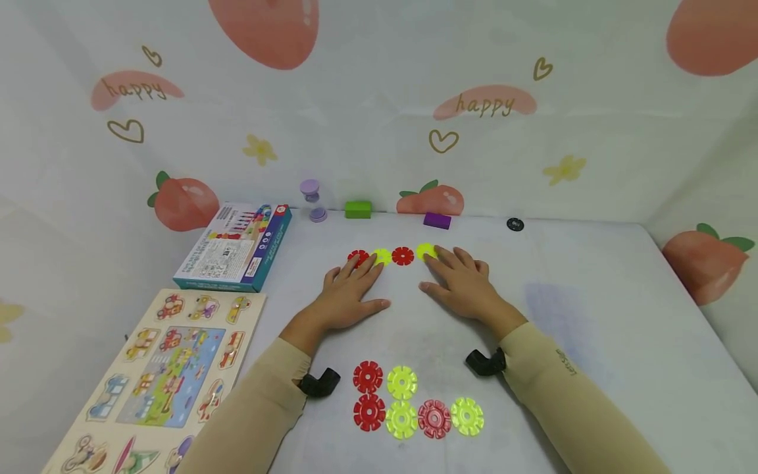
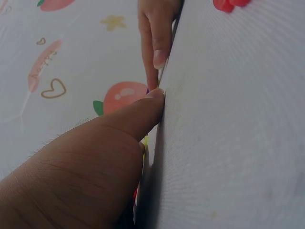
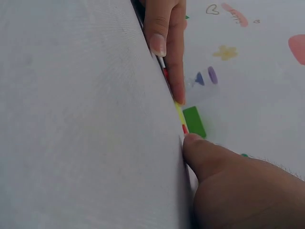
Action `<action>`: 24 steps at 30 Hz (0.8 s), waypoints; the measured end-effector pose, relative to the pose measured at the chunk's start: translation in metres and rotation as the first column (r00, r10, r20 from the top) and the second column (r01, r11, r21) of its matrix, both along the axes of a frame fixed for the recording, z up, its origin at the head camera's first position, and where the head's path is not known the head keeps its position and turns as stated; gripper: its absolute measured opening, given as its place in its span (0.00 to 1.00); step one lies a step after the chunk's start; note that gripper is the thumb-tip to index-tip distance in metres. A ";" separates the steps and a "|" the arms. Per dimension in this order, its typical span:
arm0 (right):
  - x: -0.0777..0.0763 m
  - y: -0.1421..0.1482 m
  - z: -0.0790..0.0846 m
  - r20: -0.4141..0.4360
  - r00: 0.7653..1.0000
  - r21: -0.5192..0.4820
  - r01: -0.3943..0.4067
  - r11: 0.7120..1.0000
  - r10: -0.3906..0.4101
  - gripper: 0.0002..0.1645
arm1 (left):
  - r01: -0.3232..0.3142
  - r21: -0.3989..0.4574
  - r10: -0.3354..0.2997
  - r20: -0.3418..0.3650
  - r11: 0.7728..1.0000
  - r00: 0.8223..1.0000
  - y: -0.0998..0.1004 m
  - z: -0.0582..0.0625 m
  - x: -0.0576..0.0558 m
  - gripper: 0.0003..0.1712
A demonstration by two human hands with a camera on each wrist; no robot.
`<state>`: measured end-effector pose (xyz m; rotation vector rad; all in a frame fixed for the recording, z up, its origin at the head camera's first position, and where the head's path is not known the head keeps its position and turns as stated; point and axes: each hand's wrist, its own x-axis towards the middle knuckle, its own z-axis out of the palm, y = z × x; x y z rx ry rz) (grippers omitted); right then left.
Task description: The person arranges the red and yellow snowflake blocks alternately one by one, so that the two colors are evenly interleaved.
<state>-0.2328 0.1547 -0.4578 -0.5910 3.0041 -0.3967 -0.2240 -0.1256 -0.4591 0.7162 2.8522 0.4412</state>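
A far row of slotted plastic discs alternates red and yellow. My left hand [image 1: 346,296] lies with fingers spread, its fingertips on the left red disc [image 1: 356,255] and the neighbouring yellow disc [image 1: 383,255]. Between the hands is another red disc [image 1: 403,256], untouched. At the row's right end, the fingers of my right hand [image 1: 464,283] rest on a yellow disc [image 1: 424,250], partly covering it. Both thumbs point inward along the tabletop. In the left wrist view my left thumb [image 2: 138,114] shows large; the right wrist view shows my right thumb [image 3: 209,152] and a green block [image 3: 194,121].
Nearer me lie several more discs, among them a red disc [image 1: 435,419] and a yellow disc [image 1: 467,417]. A wooden vehicle puzzle board [image 1: 245,309] and a box [image 1: 231,253] sit left. Along the back are an hourglass [image 1: 313,201], a purple block [image 1: 437,220] and a black disc [image 1: 515,224].
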 end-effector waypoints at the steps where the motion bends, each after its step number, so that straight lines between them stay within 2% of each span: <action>1: 0.000 0.000 0.000 -0.001 1.000 0.006 0.000 1.000 0.000 0.44 | 0.001 0.001 -0.001 0.002 1.000 1.000 0.000 0.000 0.000 0.51; 21: 0.002 0.001 -0.004 -0.034 0.999 0.024 -0.037 0.999 0.038 0.48 | -0.004 -0.003 0.004 -0.004 1.000 1.000 0.001 0.002 0.002 0.50; 24: 0.002 0.002 -0.004 -0.039 0.999 -0.028 -0.031 0.999 0.030 0.47 | -0.006 -0.006 0.006 0.001 1.000 1.000 0.001 0.002 0.002 0.50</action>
